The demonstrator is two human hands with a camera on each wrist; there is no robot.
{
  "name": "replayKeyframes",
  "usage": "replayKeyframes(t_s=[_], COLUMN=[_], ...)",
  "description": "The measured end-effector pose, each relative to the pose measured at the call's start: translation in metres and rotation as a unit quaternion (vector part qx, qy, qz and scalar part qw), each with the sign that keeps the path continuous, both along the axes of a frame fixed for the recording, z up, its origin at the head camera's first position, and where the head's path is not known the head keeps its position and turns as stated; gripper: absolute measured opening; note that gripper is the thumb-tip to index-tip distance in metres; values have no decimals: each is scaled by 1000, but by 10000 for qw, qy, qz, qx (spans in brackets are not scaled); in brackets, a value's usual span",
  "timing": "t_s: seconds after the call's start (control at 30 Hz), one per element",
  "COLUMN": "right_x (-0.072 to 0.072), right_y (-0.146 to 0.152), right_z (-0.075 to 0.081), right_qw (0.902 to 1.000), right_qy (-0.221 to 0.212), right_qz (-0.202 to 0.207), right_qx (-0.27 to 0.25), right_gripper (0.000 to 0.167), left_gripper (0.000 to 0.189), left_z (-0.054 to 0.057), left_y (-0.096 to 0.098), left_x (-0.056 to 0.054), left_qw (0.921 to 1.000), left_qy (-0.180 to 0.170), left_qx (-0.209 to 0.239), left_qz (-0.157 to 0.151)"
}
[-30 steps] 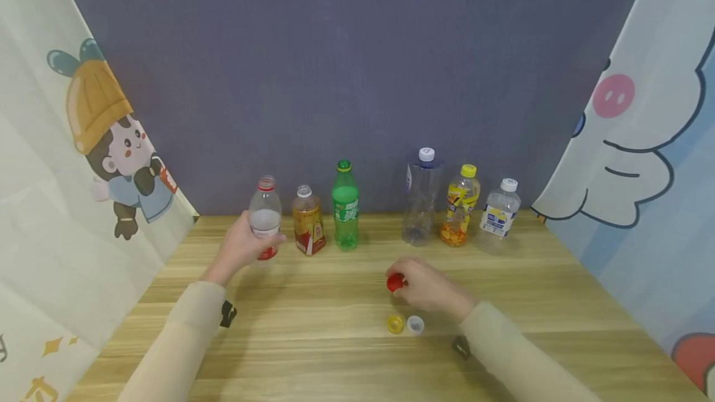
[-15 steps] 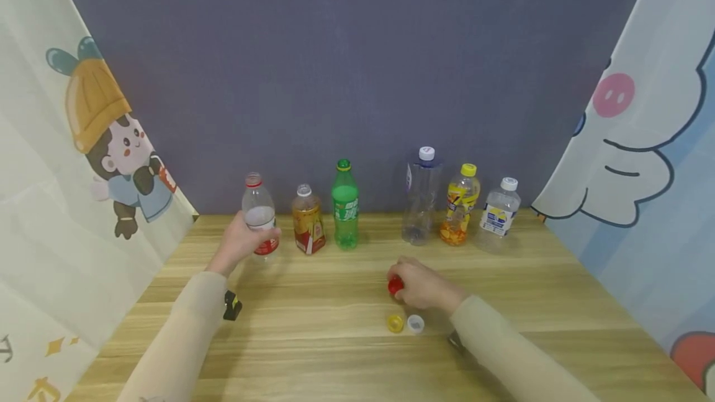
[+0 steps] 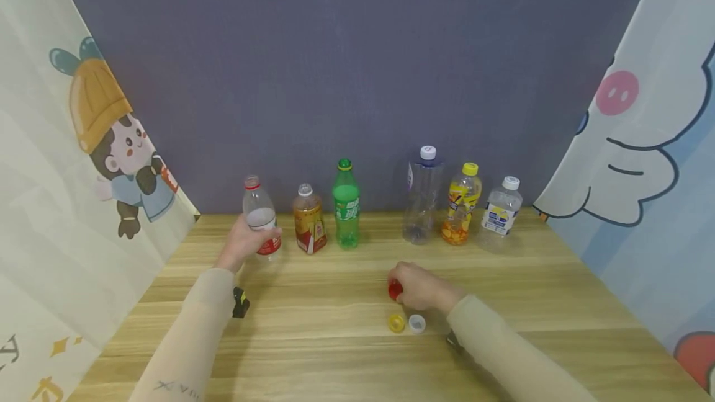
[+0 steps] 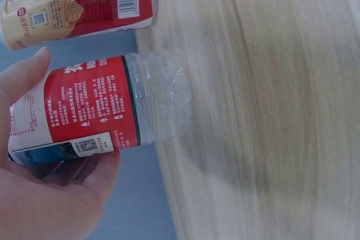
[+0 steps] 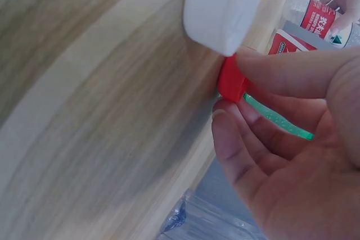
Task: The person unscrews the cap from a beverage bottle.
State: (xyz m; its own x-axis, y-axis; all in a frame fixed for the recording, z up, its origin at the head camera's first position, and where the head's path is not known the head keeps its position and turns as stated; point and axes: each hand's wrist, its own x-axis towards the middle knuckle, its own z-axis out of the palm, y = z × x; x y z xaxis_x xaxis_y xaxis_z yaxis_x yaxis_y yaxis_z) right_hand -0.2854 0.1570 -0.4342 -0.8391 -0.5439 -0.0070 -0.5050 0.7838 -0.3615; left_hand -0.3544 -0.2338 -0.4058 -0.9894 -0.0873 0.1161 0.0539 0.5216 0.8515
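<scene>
My left hand (image 3: 244,244) grips a clear water bottle (image 3: 259,208) with a red label, at the left end of the bottle row. Its mouth has no cap, and its transparent base (image 4: 163,96) is down at the tabletop in the left wrist view. Between thumb and fingers, my right hand (image 3: 420,286) pinches a red bottle cap (image 5: 232,80) low over the wood; whether the cap touches the table I cannot tell. Nearer to me lie a yellow cap (image 3: 396,323) and a white cap (image 3: 416,323), side by side.
Right of the held bottle stand an uncapped amber drink bottle (image 3: 310,225) and a green bottle (image 3: 347,216). Farther right are a tall clear bottle (image 3: 422,203), a yellow-capped bottle (image 3: 461,206) and a white-capped bottle (image 3: 500,213). A dark panel (image 3: 357,67) rises behind them.
My left hand has shifted the water bottle slightly left, and it stands straighter beside the amber one. The right hand has lowered a little with the red cap towards the other caps.
</scene>
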Motion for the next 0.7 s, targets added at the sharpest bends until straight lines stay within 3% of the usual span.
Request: replayKeyframes(t_s=[0.23, 0.7], right_x=[-1, 0], right_y=[1, 5], right_z=[0, 2], right_qw=[9998, 9997], right_qy=[-166, -98], right_qz=[-62, 209], right_qx=[51, 108], right_gripper=[26, 28], left_gripper=[72, 71], left_z=[0, -4], left_y=[2, 1], left_x=[-1, -6], left_qw=[9999, 9999], left_qy=[-72, -90], left_qx=[2, 6], left_qz=[116, 129])
